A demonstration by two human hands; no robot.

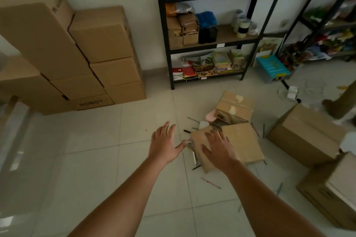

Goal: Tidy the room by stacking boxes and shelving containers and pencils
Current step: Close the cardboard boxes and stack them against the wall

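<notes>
arms — bare, no sleeves | left hand (163, 145) — bare | right hand (218, 148) — bare

Landmark: flat box (238, 140) on the floor (77, 159). Behind it, touching: small box (236, 107). Farther behind: shelf unit (212, 40). Right: large box (304, 136). Far left, against the wall: stacked boxes (86, 59). Around it: scattered pencils (211, 183).

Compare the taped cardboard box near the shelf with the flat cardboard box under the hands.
The taped cardboard box stands farther off, blocky, with pale tape patches; the flat cardboard box lies nearer, low and plain-topped, reached for by both open hands. Both are brown cardboard on the tiled floor among scattered pencils.
</notes>
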